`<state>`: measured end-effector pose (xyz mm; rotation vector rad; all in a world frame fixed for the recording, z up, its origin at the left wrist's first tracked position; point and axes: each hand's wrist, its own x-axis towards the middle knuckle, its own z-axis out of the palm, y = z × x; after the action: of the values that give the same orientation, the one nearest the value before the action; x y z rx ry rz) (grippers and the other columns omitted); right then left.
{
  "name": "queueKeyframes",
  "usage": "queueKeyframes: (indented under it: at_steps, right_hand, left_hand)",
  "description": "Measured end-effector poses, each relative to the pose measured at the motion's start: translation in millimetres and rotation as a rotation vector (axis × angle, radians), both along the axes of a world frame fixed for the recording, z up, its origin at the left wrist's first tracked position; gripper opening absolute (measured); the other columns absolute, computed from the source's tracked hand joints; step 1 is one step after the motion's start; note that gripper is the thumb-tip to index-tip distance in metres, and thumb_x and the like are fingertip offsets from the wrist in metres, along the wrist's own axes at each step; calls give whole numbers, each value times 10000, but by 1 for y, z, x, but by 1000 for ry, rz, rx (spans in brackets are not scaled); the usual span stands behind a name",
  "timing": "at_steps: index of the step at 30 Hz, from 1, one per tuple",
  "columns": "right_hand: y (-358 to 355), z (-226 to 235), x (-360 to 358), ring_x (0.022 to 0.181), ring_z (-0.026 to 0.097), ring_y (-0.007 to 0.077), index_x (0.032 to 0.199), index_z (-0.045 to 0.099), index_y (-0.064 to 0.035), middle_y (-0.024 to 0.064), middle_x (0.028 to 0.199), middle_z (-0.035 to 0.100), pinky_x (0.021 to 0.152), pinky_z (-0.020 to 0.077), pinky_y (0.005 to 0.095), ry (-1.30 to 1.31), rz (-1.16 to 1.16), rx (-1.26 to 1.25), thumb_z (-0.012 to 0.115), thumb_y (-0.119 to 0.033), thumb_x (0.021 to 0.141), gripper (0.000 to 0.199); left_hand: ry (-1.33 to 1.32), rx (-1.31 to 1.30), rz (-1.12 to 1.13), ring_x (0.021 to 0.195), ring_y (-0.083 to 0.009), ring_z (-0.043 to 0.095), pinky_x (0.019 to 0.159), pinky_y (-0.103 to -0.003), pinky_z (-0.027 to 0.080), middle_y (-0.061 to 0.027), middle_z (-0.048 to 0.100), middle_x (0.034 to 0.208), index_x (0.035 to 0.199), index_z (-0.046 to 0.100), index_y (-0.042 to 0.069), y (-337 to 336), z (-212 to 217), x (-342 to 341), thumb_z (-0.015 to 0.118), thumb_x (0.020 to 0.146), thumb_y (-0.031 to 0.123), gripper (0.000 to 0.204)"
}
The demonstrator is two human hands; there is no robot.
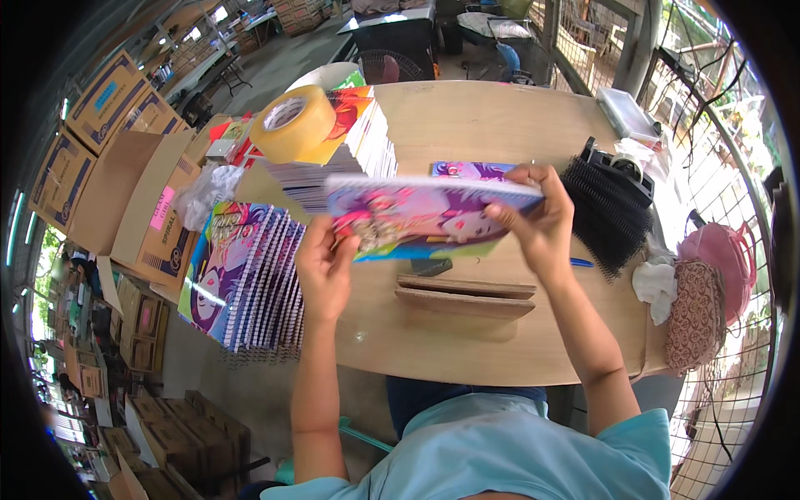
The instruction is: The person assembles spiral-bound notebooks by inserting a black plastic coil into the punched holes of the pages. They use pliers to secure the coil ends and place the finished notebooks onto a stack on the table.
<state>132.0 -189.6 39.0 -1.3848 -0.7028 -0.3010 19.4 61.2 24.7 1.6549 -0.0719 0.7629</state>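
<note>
A notebook [421, 218] with a purple cartoon cover is held up over the table, tilted, between both of my hands. My left hand [325, 262] pinches its left end, and my right hand [540, 218] grips the right end, thumb on the cover. Whether it is one notebook or a few together, I cannot tell. Behind it, a similar purple cover [467, 169] lies partly hidden on the table. Below stands a folded brown cardboard piece [465, 302], with a small black object [430, 267] just behind it. To the left, several wire-bound notebooks [223, 287] lean in a row.
A taller notebook stack [350, 154] carries a roll of clear tape [292, 125]. Black spiral coils [602, 208] lie right, near a blue pen [581, 262]. A patterned pouch [697, 317] and pink bag [723, 260] are at the right edge. Cardboard boxes [154, 212] stand left of the table [467, 108].
</note>
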Motion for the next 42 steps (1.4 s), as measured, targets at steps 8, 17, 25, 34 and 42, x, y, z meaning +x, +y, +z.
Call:
queueKeyframes:
  at_steps: [8, 17, 25, 34, 42]
  right_hand:
    - [47, 8, -50, 712, 643, 132, 955, 657, 18, 144, 810, 694, 666, 518, 298, 49, 178, -297, 717, -104, 873, 159]
    - [41, -23, -59, 688, 641, 201, 938, 684, -16, 106, 801, 698, 665, 511, 296, 15, 110, -456, 751, -112, 835, 156]
    - [-66, -85, -72, 1192, 507, 334, 1209, 570, -11, 160, 1262, 571, 1009, 393, 408, 141, -155, -397, 720, -265, 879, 443]
    - [-113, -106, 18, 1029, 510, 259, 968, 638, -49, 77, 1113, 534, 876, 402, 432, 14, -736, -886, 723, -242, 812, 263]
    - [-131, -141, 60, 983, 469, 257, 885, 631, -64, 79, 1021, 487, 794, 358, 430, -322, -919, -1301, 669, -120, 726, 173]
  left_hand:
    - [-47, -250, 147, 998, -124, 573, 895, -256, 430, -85, 623, 1135, 1241, 482, -7, 16, -63, -33, 599, 932, 22, 332]
    - [103, -195, 101, 1125, -171, 547, 989, -299, 402, -121, 582, 1237, 1357, 396, -20, 27, -124, -38, 570, 956, 42, 442]
    - [218, 69, -176, 1432, -252, 238, 1155, -403, 212, -158, 212, 1563, 1519, 160, 9, -59, -138, -45, 608, 945, 395, 824]
    - [-116, 261, 263, 1444, -321, 213, 1169, -511, 128, -237, 190, 1557, 1523, 145, -6, -94, -90, -56, 605, 907, 501, 921]
    - [155, 1240, 74, 1277, -264, 469, 1118, -592, 172, -108, 506, 1366, 1400, 503, 111, -136, -14, -22, 609, 882, 507, 661]
